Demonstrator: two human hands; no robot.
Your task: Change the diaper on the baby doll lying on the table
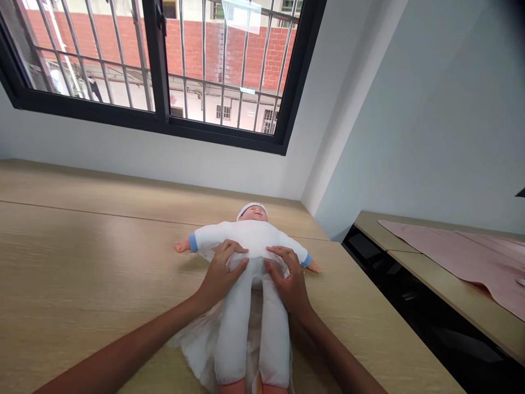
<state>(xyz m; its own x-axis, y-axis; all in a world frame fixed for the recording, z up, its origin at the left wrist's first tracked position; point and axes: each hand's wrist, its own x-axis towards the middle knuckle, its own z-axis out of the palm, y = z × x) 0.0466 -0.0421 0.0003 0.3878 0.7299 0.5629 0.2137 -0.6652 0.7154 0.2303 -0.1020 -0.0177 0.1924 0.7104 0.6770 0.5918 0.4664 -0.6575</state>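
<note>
A baby doll (pixel 254 235) lies on its back on the wooden tabletop, arms spread and head toward the window. It wears a white cap (pixel 251 206), a white top with blue cuffs and white trousers (pixel 233 334). Thin sheer white fabric (pixel 200 350) lies partly beneath its legs. My left hand (pixel 223 268) grips the doll's waist from the left, thumb and fingers curved over the white clothing. On the opposite side, my right hand (pixel 289 276) holds the waist the same way. Exactly what cloth lies under my fingertips is hard to tell.
The wooden table (pixel 82 273) reaches the wall below a dark-framed barred window (pixel 159 71). To the right, a dark gap (pixel 410 295) separates it from another table, on which pink cloth (pixel 459 251) lies.
</note>
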